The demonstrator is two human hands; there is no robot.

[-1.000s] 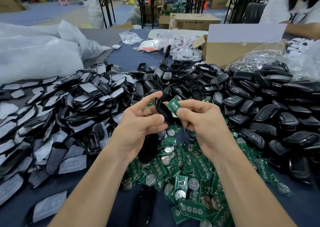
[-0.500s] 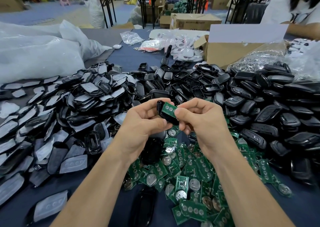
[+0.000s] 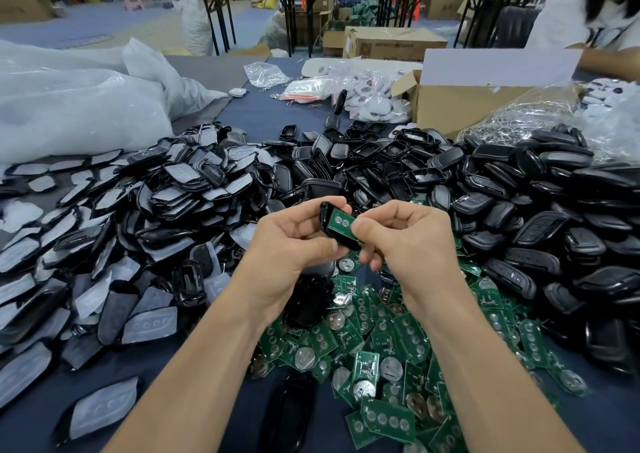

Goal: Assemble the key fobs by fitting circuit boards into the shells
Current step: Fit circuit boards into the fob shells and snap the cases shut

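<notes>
Print on the far carton [image 3: 394, 42] is too blurred to read. The open cardboard box [image 3: 460, 106] beyond the grip hides its contents. The left hand [image 3: 294, 241] grips a glossy black shell [image 3: 325, 215]. The right hand [image 3: 408, 238] pinches the green circuit board [image 3: 341, 222] lying in it, above loose boards [image 3: 381, 348].

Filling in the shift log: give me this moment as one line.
phase: insertion | left hand: grips black shell | right hand: thumb presses green circuit board into shell | seated: cannot tell
</notes>
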